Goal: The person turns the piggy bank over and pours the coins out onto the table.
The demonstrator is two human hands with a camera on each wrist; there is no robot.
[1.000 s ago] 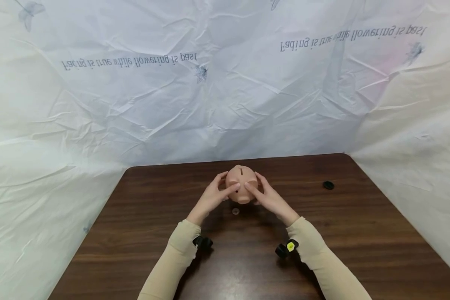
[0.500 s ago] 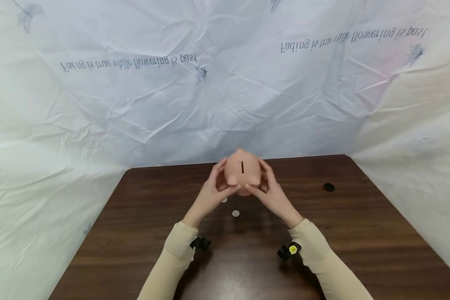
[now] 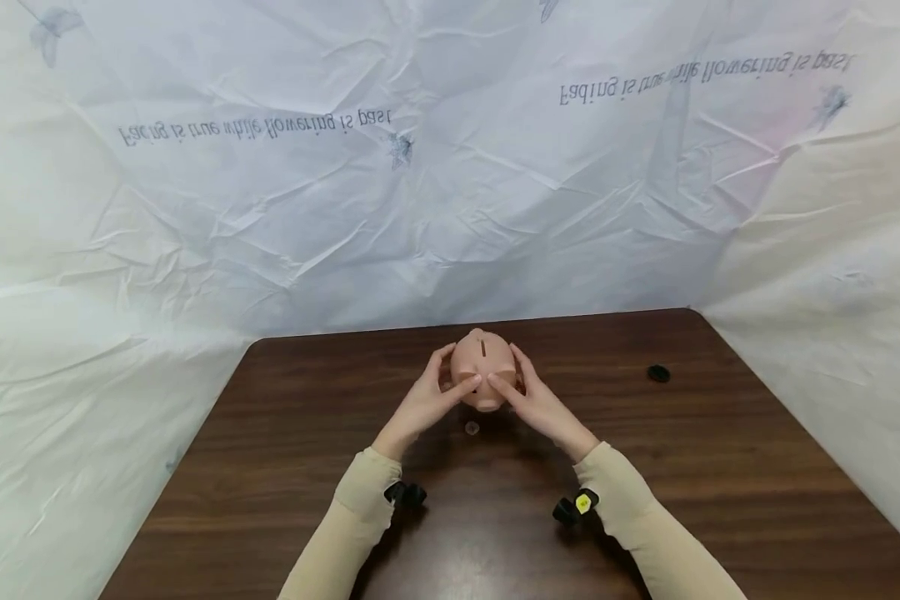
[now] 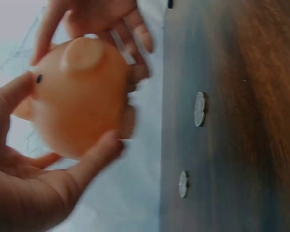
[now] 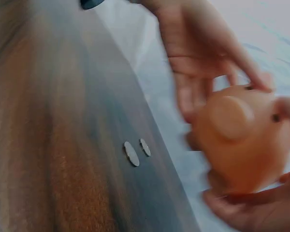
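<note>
A pink piggy bank [image 3: 483, 360] is held between both hands, raised off the table with its coin slot up and its snout toward me. My left hand [image 3: 424, 400] grips its left side, thumb on the face near an eye. On the opposite side my right hand [image 3: 543, 408] grips it likewise, the two thumbs close together. In the left wrist view the snout [image 4: 84, 54] and a black eye show, slightly blurred. Two silvery coins lie flat on the table below: the nearer coin [image 4: 199, 109] and another coin [image 4: 183, 184].
The dark wood-grain table [image 3: 330, 467] reaches back to a wrinkled white printed sheet [image 3: 450, 208] hanging behind and at the sides. A small black round disc [image 3: 658, 373] lies toward the back right. Black devices are strapped on both wrists.
The piggy bank rose and tipped its snout down half a second ago. Now it is lower again with its face back in sight. Both hands kept their grip and moved with it.
</note>
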